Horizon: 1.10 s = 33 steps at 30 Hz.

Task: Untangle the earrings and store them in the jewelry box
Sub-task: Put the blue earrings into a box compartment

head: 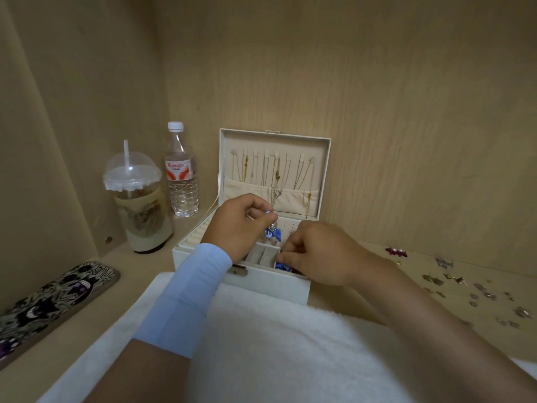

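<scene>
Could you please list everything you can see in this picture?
box: one, cream, centre, open
necklaces: several, gold and silver, hung in lid
hanging earring: one, blue, under left fingers
boxed earring: one, blue, front compartment
loose earrings: many, mixed, shelf at right
bottle: one, clear, left of box
cup: one, clear, left of bottle
phone case: one, black-and-white, far left
cloth: one, white, front
sleeve: one, light blue, left forearm
left hand: pinches hanging earring
right hand: curled on boxed earring
</scene>
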### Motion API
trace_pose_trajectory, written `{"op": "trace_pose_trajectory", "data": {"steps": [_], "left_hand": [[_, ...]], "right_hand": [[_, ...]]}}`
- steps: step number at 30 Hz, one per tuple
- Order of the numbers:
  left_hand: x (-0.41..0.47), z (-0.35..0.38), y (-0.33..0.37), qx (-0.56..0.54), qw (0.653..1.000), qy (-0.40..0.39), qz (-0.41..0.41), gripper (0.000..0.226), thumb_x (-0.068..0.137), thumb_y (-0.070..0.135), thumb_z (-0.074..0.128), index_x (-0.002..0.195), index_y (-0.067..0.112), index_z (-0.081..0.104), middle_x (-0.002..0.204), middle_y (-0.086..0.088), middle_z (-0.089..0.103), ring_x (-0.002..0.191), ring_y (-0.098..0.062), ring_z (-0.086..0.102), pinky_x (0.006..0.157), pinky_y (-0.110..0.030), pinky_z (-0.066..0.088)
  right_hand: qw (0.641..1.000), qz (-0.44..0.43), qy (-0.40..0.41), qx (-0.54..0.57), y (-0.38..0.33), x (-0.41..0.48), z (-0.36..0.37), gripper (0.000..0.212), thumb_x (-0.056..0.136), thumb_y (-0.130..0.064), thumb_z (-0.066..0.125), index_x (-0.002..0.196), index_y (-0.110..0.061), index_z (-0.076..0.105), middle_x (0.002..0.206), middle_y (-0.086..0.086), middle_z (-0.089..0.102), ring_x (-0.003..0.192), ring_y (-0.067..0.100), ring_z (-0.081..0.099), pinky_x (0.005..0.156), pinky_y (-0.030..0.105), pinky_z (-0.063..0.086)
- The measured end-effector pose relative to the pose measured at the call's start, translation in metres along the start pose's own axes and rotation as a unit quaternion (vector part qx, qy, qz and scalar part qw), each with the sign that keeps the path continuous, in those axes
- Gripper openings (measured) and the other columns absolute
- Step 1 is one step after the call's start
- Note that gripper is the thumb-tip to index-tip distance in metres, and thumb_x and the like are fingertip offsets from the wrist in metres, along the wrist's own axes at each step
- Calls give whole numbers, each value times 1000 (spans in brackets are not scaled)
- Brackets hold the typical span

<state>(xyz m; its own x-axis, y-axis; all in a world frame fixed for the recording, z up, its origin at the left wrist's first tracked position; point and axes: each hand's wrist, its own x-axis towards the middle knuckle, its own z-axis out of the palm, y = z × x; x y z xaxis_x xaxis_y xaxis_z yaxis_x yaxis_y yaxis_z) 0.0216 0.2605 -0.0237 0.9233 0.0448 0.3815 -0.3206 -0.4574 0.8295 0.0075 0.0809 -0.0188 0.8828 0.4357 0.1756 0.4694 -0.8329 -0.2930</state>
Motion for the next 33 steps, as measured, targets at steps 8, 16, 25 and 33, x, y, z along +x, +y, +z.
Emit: {"op": "trace_pose_trajectory", "data": {"steps": [8, 16, 25, 33], "left_hand": [[0, -2, 1, 1, 1000, 29, -3, 5, 86, 24, 73, 88, 26, 69, 82, 6, 71, 81, -15, 67, 82, -33, 54], [-2, -1, 2, -2, 1000, -5, -14, 7, 85, 19, 73, 88, 24, 69, 79, 3, 73, 69, -10, 70, 74, -26, 55], [-7, -13, 9, -21, 990, -135, -24, 17, 82, 8, 75, 96, 17, 71, 76, -2, 75, 71, -12, 72, 74, -22, 56], [-11, -3, 10, 54, 976, -210, 4, 16, 78, 15, 80, 90, 24, 77, 81, 7, 76, 76, -2, 70, 74, -13, 54]], "right_hand": [[984, 62, 36, 166, 8, 3, -1, 11, 87, -30, 75, 80, -24, 80, 78, -18, 74, 80, -3, 66, 82, 27, 55], [994, 46, 101, 15, -2, 0, -2, 17, 79, -46, 79, 78, -30, 76, 72, -13, 67, 71, 4, 60, 63, 27, 49], [993, 54, 67, 77, 3, 1, -1, 13, 81, -39, 80, 80, -28, 72, 71, -13, 66, 69, 2, 59, 62, 28, 49], [989, 53, -3, 138, 13, -1, -10, 24, 90, -13, 62, 81, -31, 75, 75, -12, 70, 68, 0, 59, 65, 19, 46]]}}
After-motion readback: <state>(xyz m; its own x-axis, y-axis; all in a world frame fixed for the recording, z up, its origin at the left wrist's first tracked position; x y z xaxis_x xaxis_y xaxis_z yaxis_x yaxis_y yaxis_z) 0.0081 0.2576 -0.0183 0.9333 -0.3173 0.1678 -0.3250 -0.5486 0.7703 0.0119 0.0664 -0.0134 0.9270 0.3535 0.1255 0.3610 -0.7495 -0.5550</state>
